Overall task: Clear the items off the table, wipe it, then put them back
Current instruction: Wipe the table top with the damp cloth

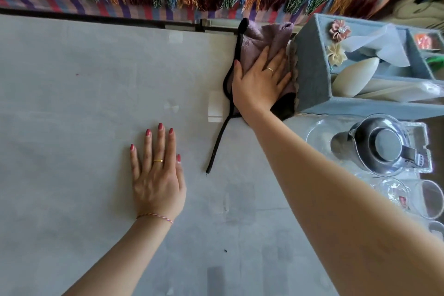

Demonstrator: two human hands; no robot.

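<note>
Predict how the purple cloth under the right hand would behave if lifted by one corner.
The purple cloth would probably droop limply: it lies crumpled in soft folds under the right hand. Its black trim trails loose over the table, so it would likely dangle. It looks light.

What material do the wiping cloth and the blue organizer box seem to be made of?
The cloth looks like soft plush microfibre, mauve with dark trim: its surface is fuzzy and matte. The organizer box seems covered in blue felt or similar fabric: matte, slightly fibrous walls with fabric flowers.
</note>
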